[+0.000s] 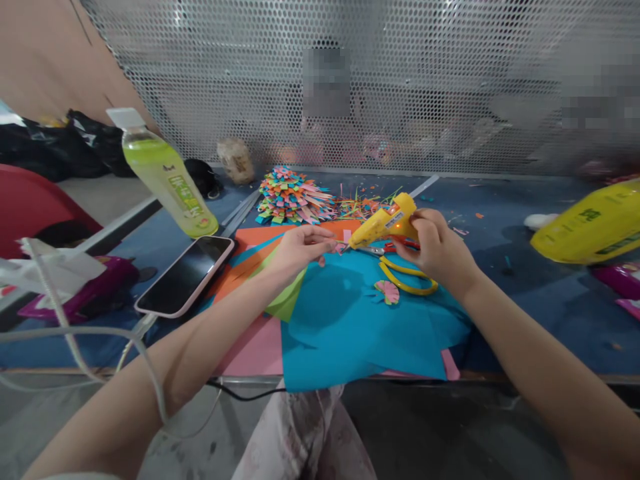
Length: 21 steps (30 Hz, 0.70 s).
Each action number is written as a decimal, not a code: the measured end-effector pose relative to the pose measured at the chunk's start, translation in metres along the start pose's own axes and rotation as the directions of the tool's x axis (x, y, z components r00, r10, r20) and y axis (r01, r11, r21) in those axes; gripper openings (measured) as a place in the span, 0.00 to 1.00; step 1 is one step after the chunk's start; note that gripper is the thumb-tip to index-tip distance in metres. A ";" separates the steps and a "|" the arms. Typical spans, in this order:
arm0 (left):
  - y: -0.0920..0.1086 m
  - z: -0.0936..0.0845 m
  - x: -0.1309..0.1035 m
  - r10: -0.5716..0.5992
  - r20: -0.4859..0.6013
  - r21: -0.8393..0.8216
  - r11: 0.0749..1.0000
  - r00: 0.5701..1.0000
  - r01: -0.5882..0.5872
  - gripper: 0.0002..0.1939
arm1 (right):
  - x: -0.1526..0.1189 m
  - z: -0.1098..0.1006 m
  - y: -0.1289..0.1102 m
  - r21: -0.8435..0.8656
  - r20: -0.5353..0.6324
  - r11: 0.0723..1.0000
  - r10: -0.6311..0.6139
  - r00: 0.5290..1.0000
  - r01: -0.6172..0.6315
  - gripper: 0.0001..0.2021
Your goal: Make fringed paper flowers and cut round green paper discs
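My right hand (437, 250) is wrapped round a yellow glue gun (383, 223), its nozzle pointing left and down. Close to the nozzle, my left hand (307, 247) pinches a small thin piece, perhaps a paper strip, at its fingertips. Blue paper (345, 327) lies below both hands, over pink, orange and green sheets. On it rest yellow-handled scissors (413, 283) and a pink and green fringed paper piece (388, 292). Beyond the hands stands a cone of multicoloured fringed paper (290, 197), with thin paper scraps (365, 205) beside it.
On the left are a phone (185, 277) with a white cable, a green drink bottle (167, 177) and a purple tissue pack (85, 287). A yellow bottle (590, 223) lies at the right. A perforated metal panel (250, 80) rises behind the table.
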<state>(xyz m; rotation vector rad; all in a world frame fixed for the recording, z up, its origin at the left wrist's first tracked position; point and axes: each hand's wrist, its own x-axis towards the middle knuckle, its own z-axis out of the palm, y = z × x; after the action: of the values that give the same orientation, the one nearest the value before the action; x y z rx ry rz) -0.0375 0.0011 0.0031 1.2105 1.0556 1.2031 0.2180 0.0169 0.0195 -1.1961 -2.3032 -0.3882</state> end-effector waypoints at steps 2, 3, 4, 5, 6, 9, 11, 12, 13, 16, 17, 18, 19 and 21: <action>0.001 0.000 0.000 -0.004 -0.002 0.004 1.000 1.000 0.004 0.17 | 0.000 -0.002 -0.001 -0.006 0.019 1.000 0.018 1.000 -0.018 0.11; 0.002 0.001 -0.001 -0.006 -0.003 0.005 1.000 1.000 0.006 0.17 | 0.001 -0.002 -0.002 -0.007 0.030 1.000 0.026 0.999 -0.025 0.11; 0.002 0.001 -0.001 -0.009 -0.003 0.006 1.000 1.000 0.009 0.17 | 0.001 -0.003 -0.002 -0.007 0.034 1.000 0.029 0.999 -0.029 0.11; 0.002 0.001 -0.001 -0.010 -0.003 0.006 1.000 1.000 0.010 0.18 | 0.001 -0.003 -0.002 -0.004 0.037 1.000 0.029 0.999 -0.029 0.10; 0.002 0.001 -0.001 -0.011 -0.003 0.003 1.000 1.000 0.011 0.18 | 0.001 -0.004 -0.002 0.002 0.033 1.000 0.027 0.999 -0.027 0.10; 0.002 0.001 -0.001 -0.014 -0.011 -0.018 1.000 1.000 0.014 0.19 | 0.001 -0.003 -0.001 0.014 0.013 1.000 0.018 1.000 -0.018 0.10; 0.002 0.001 -0.001 -0.016 -0.017 -0.031 0.999 1.000 0.016 0.19 | 0.002 -0.003 0.000 0.006 -0.002 1.000 0.006 1.000 -0.006 0.10; 0.002 0.001 -0.001 -0.017 -0.016 -0.034 0.999 1.000 0.017 0.19 | 0.002 -0.002 0.000 0.001 -0.006 1.000 0.005 1.000 -0.005 0.10; 0.002 0.001 -0.001 -0.018 -0.011 -0.032 0.999 1.000 0.017 0.19 | 0.002 -0.003 0.000 -0.004 -0.007 1.000 0.007 1.000 -0.007 0.09; 0.002 0.002 -0.002 -0.010 0.015 -0.026 1.000 1.000 0.011 0.19 | 0.003 -0.004 -0.002 -0.012 0.011 0.999 0.042 0.999 -0.042 0.09; 0.003 0.002 -0.002 -0.002 0.026 -0.026 1.000 1.000 0.003 0.19 | 0.003 -0.005 -0.003 -0.013 0.020 0.998 0.054 0.998 -0.054 0.10; 0.003 0.003 -0.003 0.007 0.036 -0.026 1.000 0.999 -0.006 0.20 | 0.003 -0.005 -0.003 -0.012 0.028 0.998 0.062 0.998 -0.062 0.10; 0.002 0.002 -0.003 0.018 0.044 -0.027 0.999 0.999 -0.017 0.19 | 0.004 -0.005 -0.003 -0.008 0.031 0.998 0.070 0.997 -0.070 0.10; 0.001 0.002 -0.003 0.040 0.056 -0.032 0.999 0.998 -0.038 0.18 | 0.004 -0.003 0.001 -0.003 0.023 0.994 0.113 0.993 -0.113 0.12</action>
<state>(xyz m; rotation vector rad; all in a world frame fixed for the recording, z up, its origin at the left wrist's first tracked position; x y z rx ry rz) -0.0363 -0.0017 0.0046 1.2392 0.9719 1.2042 0.2176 0.0190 0.0244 -1.3310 -2.2429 -0.3366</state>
